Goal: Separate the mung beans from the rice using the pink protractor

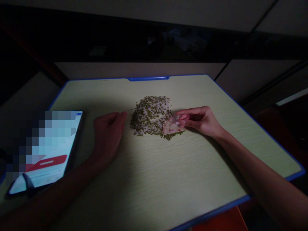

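Observation:
A low heap of green beans, like mung beans, mixed with pale rice-like grains point(151, 110) lies on the wood-patterned table point(149, 176). At its right side my right hand point(201, 122) is closed in a pinch on a see-through, pinkish plastic protractor-like piece point(170, 125). The curved edge of this piece reaches over the beans, some of which lie along its lower side. Left of the heap and apart from it, my left hand point(109, 133) is curled closed, thumb against the fingers. Whatever it may hold is hidden in shadow.
A lit tablet or large phone point(55, 160), its screen partly blurred, lies left of my left forearm. Blue edging point(240, 102) runs round the table, with a raised blue lip point(149, 78) at the far side. Dark furniture stands behind, and something orange point(221, 221) shows below the front edge.

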### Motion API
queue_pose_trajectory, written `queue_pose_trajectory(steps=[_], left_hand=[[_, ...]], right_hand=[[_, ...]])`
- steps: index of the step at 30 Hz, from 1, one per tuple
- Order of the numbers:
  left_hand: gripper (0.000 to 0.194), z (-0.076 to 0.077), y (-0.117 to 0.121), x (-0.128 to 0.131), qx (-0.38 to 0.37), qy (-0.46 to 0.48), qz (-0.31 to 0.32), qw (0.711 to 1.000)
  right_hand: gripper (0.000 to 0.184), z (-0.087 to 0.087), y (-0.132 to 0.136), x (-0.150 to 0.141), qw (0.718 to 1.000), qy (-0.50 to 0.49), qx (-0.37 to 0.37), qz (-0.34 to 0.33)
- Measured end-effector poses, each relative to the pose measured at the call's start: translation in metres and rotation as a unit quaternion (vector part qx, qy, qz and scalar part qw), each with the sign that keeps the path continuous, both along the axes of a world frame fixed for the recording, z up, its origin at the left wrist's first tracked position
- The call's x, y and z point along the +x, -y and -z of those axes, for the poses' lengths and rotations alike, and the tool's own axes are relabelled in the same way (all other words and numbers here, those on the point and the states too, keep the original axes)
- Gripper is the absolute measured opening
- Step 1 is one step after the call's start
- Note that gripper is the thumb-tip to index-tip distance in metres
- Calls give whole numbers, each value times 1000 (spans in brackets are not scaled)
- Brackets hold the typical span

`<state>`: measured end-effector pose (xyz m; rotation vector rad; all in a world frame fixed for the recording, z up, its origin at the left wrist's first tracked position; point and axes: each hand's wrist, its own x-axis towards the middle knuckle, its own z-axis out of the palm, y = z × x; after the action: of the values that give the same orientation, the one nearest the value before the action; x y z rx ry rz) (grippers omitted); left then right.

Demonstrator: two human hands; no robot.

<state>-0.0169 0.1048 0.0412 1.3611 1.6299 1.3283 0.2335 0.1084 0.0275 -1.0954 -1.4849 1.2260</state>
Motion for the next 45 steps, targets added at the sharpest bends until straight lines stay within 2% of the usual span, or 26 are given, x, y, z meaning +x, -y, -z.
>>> queue_pose_trajectory(steps=[11, 23, 30, 45], left_hand=[[37, 0, 1, 0, -5, 6, 5, 1000], [37, 4, -2, -3, 6, 3, 10, 1000], [36, 2, 0, -1, -1, 3, 3, 1000], [38, 2, 0, -1, 2, 6, 5, 1000]], right_hand=[[25, -1, 0, 2, 999, 32, 19, 31], [26, -3, 0, 0, 999, 16, 20, 46], [26, -2, -1, -1, 998, 31, 30, 55], [23, -3, 1, -1, 1000, 14, 8, 24]])
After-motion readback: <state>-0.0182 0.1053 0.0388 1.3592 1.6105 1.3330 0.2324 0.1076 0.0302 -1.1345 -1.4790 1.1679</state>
